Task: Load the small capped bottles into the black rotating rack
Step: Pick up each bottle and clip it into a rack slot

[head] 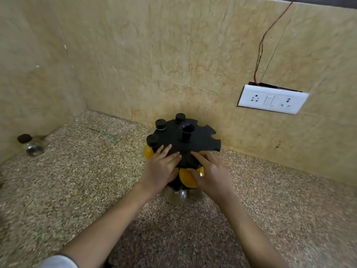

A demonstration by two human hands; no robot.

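Note:
The black rotating rack (201,140) stands on the counter against the back wall, its notched top disc around a central tube. Three black-capped bottles (160,124) hang in notches on its left and back; one shows orange contents (147,151). My left hand (160,169) lies on the disc's near edge, fingers flat on top and thumb below. My right hand (212,171) holds an orange bottle (186,178) under the near edge, fingers reaching over the disc. A clear bottle with a black cap (31,145) sits apart at the far left by the wall.
Clear bottles (176,196) show on the rack's lower tier beneath my hands. The speckled stone counter (87,171) meets tiled walls at the back and left. A white socket plate (272,99) with a thin wire (260,51) above it is on the back wall.

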